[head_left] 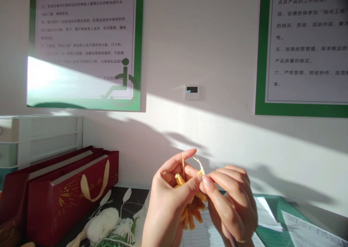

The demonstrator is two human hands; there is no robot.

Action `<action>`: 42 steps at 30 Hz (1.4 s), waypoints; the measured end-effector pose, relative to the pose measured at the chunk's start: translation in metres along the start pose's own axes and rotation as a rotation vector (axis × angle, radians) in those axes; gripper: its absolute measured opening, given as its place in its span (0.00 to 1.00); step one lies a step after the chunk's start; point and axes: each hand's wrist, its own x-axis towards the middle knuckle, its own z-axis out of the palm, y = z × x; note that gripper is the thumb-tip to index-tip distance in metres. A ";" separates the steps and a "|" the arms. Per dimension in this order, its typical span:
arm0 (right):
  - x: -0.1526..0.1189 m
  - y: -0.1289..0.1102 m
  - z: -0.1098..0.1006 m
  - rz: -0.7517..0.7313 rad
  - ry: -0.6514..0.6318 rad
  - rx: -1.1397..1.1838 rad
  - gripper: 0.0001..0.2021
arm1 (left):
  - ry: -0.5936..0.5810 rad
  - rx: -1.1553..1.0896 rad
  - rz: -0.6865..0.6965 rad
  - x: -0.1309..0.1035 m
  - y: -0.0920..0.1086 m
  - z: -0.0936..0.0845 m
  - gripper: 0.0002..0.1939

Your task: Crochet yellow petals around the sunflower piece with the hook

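My left hand (170, 200) pinches an orange-yellow crochet piece (192, 214) with petal-like points hanging below the fingers. A strand of yellow yarn (183, 165) runs over its raised index finger. Close against it, my right hand (235, 198) is closed around a crochet hook (200, 162), whose thin shiny tip shows above the fingertips. The hook's dark handle comes out below the right palm. Both thumbs meet at the top edge of the crochet piece, and the fingers hide part of the stitches there.
Red gift bags (73, 196) with ribbon handles stand at the left, before a drawer unit (54, 134). White fluffy craft flowers (104, 223) lie near them. Printed sheets (307, 229) rest on a green cutting mat (282, 210) at the right. Behind rises a white wall with posters (140, 51).
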 end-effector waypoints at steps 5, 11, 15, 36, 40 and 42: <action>-0.002 -0.001 0.006 0.241 0.103 0.334 0.17 | -0.108 -0.037 -0.151 0.005 0.005 -0.007 0.27; 0.007 -0.016 0.010 0.635 0.339 0.564 0.07 | -0.172 -0.048 -0.141 0.010 0.005 -0.018 0.21; 0.015 -0.015 0.006 0.859 0.295 0.785 0.11 | -0.205 -0.044 -0.157 0.009 0.005 -0.017 0.17; 0.005 -0.002 0.002 0.766 0.086 0.739 0.04 | -0.107 -0.015 -0.055 0.009 0.002 -0.012 0.17; 0.012 -0.001 -0.004 0.656 0.045 0.685 0.04 | -0.079 0.029 -0.038 0.008 0.001 -0.012 0.17; 0.015 -0.001 -0.008 0.604 0.023 0.649 0.04 | -0.069 0.051 -0.027 0.007 0.001 -0.011 0.17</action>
